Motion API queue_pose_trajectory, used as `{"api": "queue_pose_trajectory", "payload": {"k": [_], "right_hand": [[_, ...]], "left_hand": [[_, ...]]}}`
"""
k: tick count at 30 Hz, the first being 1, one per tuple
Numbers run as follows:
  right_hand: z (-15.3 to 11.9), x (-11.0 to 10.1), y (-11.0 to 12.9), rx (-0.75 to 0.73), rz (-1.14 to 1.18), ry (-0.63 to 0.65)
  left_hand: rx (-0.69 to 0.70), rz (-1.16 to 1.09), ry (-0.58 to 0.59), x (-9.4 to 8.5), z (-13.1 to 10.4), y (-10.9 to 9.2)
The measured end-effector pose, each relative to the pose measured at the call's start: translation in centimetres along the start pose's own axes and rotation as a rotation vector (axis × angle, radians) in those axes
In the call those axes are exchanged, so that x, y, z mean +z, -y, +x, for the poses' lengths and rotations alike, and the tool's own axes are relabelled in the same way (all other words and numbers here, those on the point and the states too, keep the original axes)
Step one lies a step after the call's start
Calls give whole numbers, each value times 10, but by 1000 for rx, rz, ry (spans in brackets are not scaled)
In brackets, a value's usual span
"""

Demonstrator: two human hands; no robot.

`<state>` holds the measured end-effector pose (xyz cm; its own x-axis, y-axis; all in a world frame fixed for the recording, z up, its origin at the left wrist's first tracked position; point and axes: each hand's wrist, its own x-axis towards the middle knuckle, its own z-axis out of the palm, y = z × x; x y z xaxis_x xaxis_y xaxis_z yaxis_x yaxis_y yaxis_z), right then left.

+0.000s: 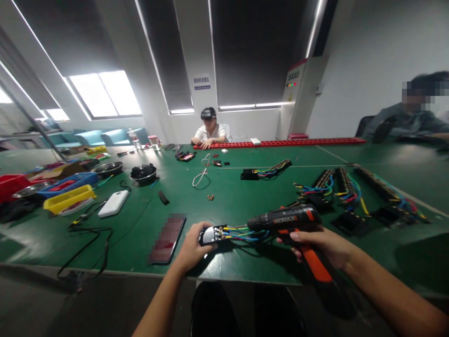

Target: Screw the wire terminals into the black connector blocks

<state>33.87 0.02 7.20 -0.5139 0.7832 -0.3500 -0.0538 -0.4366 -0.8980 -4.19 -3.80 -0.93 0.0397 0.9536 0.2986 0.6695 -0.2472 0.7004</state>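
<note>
My left hand (194,245) grips a small black electrical module (214,234) with a pale top and a row of terminals on its right side. Yellow, green, blue and red wires (245,235) run from those terminals to the right. In my right hand (317,245) is a black and orange cordless drill (287,220), held by its handle and pointing left. Its bit (236,227) reaches to the terminal end of the module; whether it touches a screw is too small to tell. A phone (168,239) lies just left of my left hand.
Several wired black assemblies (345,187) lie on the green table (224,201) at the right, another (249,174) farther back. Small brass parts (210,197) sit mid-table. At left are a white power bank (114,204), a yellow bin (70,199) and metal bowls (143,177). Two people sit beyond.
</note>
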Motion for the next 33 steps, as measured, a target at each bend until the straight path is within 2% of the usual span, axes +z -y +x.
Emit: {"api": "queue_pose_trajectory", "payload": {"k": [7, 15, 25, 33], "right_hand": [[6, 11, 31, 37, -197, 16], [22, 21, 47, -10, -446, 114], [12, 73, 96, -83, -837, 257], [11, 82, 104, -82, -874, 307]], "left_hand": [[2, 27, -28, -1, 0, -2], [18, 16, -39, 0, 0, -1], [11, -14, -41, 0, 0, -3], [14, -35, -45, -2, 0, -8]]}}
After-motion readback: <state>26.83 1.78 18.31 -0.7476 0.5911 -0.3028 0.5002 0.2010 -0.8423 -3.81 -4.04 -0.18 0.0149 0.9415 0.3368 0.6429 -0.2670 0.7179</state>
